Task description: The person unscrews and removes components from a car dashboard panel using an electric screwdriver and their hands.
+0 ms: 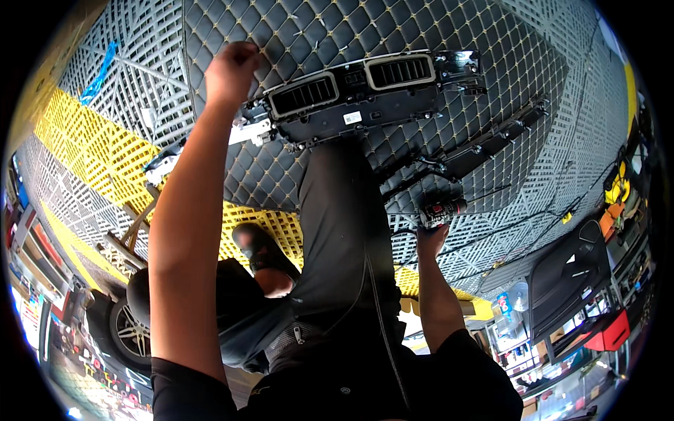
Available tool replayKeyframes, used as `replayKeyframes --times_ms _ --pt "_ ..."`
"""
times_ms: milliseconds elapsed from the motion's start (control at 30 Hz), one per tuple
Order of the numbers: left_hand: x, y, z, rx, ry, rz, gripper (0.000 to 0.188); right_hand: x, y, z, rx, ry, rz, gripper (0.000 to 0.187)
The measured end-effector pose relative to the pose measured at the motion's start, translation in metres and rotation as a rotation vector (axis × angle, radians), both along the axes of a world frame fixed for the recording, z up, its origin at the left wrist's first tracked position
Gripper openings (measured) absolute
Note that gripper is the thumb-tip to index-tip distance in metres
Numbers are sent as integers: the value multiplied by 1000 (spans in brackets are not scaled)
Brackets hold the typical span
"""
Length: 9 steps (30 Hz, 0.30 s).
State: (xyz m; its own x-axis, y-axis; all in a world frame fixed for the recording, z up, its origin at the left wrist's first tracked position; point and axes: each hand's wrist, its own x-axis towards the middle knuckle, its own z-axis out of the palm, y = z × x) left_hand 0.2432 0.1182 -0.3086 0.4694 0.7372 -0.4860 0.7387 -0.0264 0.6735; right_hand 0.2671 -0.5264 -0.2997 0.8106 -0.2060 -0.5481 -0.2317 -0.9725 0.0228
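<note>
A black car dashboard panel with two framed air vents [358,105] lies on a dark quilted mat [246,24] in front of me. My left hand [233,74] hovers past the panel's left end, its fingers curled together; anything between them is hidden. Low on the right, my right hand [431,240] grips a cordless drill [442,210] whose long, thin bit points right. Between the drill and the vent panel lies a long black trim strip [484,153] with metal clips along it. My knee covers part of the mat just below the vent panel.
Small pale bits are scattered on the mat's far part. Around it runs grey and yellow grid flooring [98,130] with a blue strip [100,74]. Black cables cross the floor at right, near a black panel [569,277] and a red box [609,332]. A wheel [132,328] stands lower left.
</note>
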Motion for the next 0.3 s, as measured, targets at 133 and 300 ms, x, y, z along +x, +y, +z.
replayKeyframes --times_ms 133,300 --pt "-56 -14 35 -401 -515 556 36 2 19 20 -31 -57 55 92" --pt "-114 -72 68 -631 -640 948 42 7 -43 65 770 -141 -165 81"
